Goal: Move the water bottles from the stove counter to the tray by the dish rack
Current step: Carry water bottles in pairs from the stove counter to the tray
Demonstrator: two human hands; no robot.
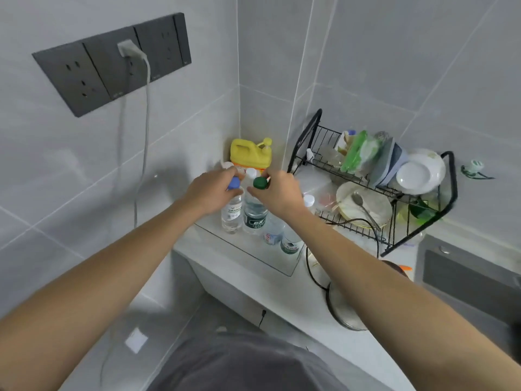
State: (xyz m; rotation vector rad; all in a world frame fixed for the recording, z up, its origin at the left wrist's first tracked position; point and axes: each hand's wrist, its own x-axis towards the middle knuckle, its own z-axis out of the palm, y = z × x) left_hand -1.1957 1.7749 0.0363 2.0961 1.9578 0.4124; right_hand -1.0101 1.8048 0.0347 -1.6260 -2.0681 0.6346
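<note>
Both hands reach over a clear tray (pixel 270 262) on the white counter, left of the dish rack. My left hand (pixel 210 193) grips the neck of a clear water bottle with a blue cap (pixel 231 214). My right hand (pixel 277 193) grips the neck of a water bottle with a green cap (pixel 254 214). Both bottles stand upright, side by side, at the tray's far end. Two more water bottles (pixel 282 235) stand on the tray under my right wrist, partly hidden. A white-capped bottle (pixel 251 174) stands behind the two held ones.
A yellow detergent jug (pixel 249 153) stands in the corner. The black wire dish rack (pixel 375 190) holds plates, bowls and a spoon. A black cord and a pot lid (pixel 342 309) lie on the counter under my right arm. A sink (pixel 465 275) is at the right.
</note>
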